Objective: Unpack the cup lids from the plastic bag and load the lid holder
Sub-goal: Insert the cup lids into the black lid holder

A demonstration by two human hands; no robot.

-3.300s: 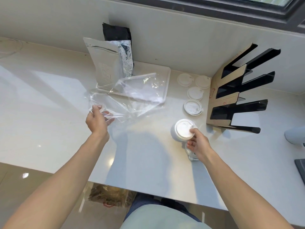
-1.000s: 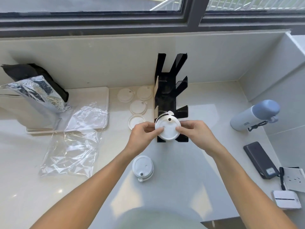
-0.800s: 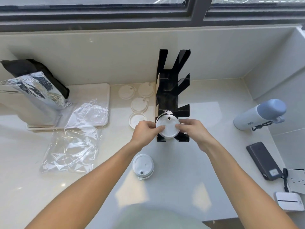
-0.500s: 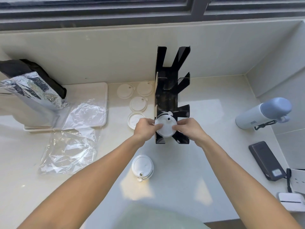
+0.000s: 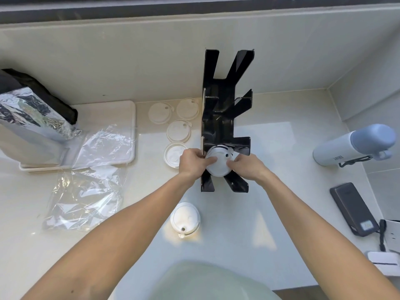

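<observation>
At centre frame, a tall black slotted lid holder [image 5: 225, 118] receives a stack of white round plastic cup lids [image 5: 219, 163] in its lowest slot. Left hand [image 5: 192, 162] and right hand [image 5: 246, 166] pinch the stack's opposite edges; keeping it level and centred between the prongs should seat it cleanly. The crumpled clear plastic bag [image 5: 84, 198] lies at left.

The pale worktop [image 5: 270, 213] carries a black lid holder [image 5: 225, 118] near its back edge, loose lids [image 5: 178, 131] beside it, a tray [image 5: 121, 113] and clear plastic bag [image 5: 82, 202] leftward, a bottle [image 5: 350, 146] and phone [image 5: 352, 211] toward the right edge.
</observation>
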